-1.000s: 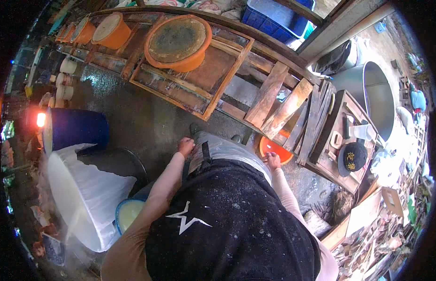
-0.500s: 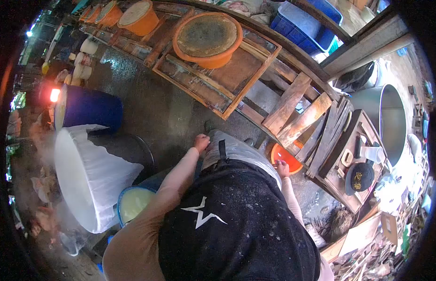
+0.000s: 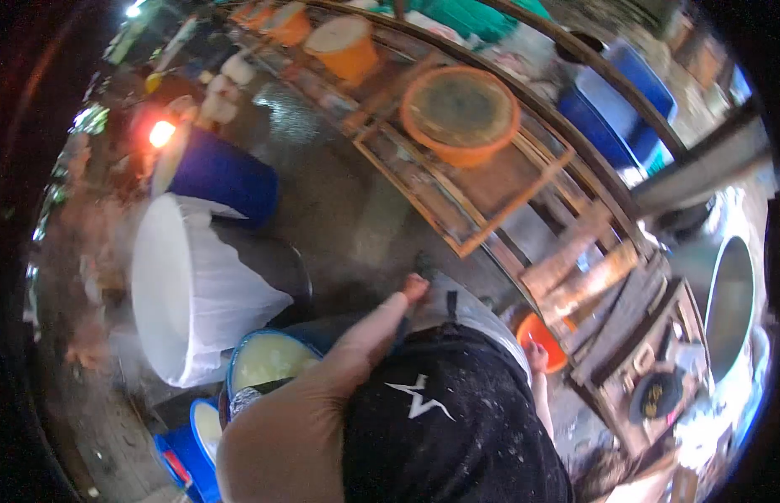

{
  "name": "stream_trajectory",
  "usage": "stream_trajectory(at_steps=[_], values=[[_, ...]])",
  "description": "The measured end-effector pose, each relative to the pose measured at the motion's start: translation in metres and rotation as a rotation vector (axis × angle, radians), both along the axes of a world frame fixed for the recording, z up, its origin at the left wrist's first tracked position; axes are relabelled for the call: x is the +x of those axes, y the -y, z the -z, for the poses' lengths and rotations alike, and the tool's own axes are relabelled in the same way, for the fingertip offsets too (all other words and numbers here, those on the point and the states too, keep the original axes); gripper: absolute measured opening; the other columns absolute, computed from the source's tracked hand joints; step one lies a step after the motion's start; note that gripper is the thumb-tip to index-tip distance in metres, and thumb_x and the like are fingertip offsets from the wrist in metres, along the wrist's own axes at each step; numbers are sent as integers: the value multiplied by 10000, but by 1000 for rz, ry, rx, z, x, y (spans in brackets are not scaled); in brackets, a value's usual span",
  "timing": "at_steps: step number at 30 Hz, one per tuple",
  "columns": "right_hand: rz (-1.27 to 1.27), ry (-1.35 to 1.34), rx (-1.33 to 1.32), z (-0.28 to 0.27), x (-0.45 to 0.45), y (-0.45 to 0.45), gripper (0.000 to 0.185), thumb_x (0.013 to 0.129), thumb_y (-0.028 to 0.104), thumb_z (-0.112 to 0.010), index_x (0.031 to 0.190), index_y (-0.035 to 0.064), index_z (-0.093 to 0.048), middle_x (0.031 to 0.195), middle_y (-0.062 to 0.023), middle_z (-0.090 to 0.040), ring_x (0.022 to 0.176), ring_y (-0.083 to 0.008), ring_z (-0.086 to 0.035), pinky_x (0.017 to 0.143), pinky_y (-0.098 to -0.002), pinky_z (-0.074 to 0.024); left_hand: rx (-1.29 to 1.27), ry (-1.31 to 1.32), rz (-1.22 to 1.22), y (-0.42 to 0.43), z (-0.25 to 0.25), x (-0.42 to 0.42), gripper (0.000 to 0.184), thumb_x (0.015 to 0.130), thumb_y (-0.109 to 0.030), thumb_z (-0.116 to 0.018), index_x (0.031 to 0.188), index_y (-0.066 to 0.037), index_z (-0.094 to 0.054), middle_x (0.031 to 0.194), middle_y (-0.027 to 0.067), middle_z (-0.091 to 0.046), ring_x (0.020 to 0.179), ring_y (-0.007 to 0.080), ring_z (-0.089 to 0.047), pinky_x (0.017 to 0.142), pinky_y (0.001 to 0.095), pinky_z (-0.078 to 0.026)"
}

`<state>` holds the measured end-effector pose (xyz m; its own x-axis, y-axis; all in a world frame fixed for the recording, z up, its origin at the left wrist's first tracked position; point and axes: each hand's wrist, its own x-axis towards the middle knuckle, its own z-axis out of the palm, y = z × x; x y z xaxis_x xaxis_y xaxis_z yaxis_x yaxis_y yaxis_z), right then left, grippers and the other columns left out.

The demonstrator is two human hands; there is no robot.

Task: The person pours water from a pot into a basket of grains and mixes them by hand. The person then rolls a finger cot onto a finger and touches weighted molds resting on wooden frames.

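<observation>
My left hand hangs low in front of my grey trousers, its fingers curled in and nothing visible in them. My right hand is at my right side, over the edge of an orange basin on the floor; blur hides its fingers. It is unclear whether that hand touches the basin. Beside my left arm stands a blue tub of pale yellowish liquid. Left of it is a large vat draped with white cloth, steam around it.
A blue barrel stands behind the vat. Ahead, a wooden rack carries several orange tubs, the nearest a round-topped tub. To the right are wood planks, a small wooden table with a dark cap, and a large metal drum.
The view has turned and shifted, so the surroundings sit further right and are blurred. More of a blue container shows at lower left. Both arms keep nearly the same pose.
</observation>
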<state>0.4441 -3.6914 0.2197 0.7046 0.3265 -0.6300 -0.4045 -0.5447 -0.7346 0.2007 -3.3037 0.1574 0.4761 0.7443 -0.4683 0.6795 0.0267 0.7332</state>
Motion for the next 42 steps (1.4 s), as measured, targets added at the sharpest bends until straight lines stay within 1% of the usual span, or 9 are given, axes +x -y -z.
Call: stream_trajectory(at_steps=[19,21,25,28,30,35,37,38,42], values=[[11,-27,15,12,6,-3,256,886,223,-530,947,-16,-594,734,-133,-657,537,-200,-621,463,-295,-488,120,-205,138,-7,-37,9,285,739,-266,-585,747,10,-659,727,167,-646,652,279,-623,613,394,-474],[7,-14,29,6,5,-3,255,885,220,-530,949,-18,-592,733,-133,-656,535,-201,-619,459,-293,-486,-42,-268,152,-11,-32,9,364,746,-337,-563,891,-21,-670,952,206,-646,942,344,-613,845,422,-464],[3,-24,9,1,3,-5,267,878,225,-519,937,-23,-598,725,-137,-651,531,-201,-616,452,-291,-488,-19,-186,131,-11,1,2,346,736,-318,-573,891,-24,-670,947,204,-646,919,353,-616,809,419,-476],[39,-68,65,5,8,-8,286,875,249,-523,936,-16,-609,718,-120,-648,547,-194,-621,488,-285,-493,17,-90,-12,-5,-26,6,256,764,-234,-577,698,1,-655,641,114,-634,609,191,-612,589,359,-478],[-155,74,7,-13,17,-24,262,908,194,-498,987,-28,-614,841,-127,-653,689,-186,-638,629,-317,-526,-20,-201,18,-7,-55,4,272,718,-257,-600,800,-5,-659,824,215,-648,783,354,-634,693,417,-486],[-254,14,199,-150,20,-116,268,931,214,-508,1034,-15,-603,914,-62,-644,891,-127,-577,800,-265,-439,-125,-178,-11,-19,-111,-15,274,749,-264,-587,729,3,-645,682,207,-625,650,334,-623,643,426,-487],[-301,5,281,-111,23,-137,269,932,226,-517,1035,-7,-606,882,-40,-631,793,-132,-577,724,-289,-471,-19,-151,-154,-27,-40,-38,291,760,-309,-579,817,-37,-666,762,163,-664,743,344,-636,695,426,-497],[-353,104,197,-163,16,-167,261,925,239,-536,1020,8,-613,808,-31,-608,703,-99,-538,623,-250,-434,290,-234,135,-40,-1,-62,313,754,-330,-585,868,-48,-657,873,171,-657,870,334,-623,769,420,-485],[-634,357,271,-178,2,-245,264,928,250,-527,1021,22,-623,828,-42,-622,738,-110,-552,647,-266,-448,-26,-419,-30,-69,-80,-53,385,790,-389,-535,1005,-83,-623,1083,169,-597,1059,322,-554,908,396,-426]])
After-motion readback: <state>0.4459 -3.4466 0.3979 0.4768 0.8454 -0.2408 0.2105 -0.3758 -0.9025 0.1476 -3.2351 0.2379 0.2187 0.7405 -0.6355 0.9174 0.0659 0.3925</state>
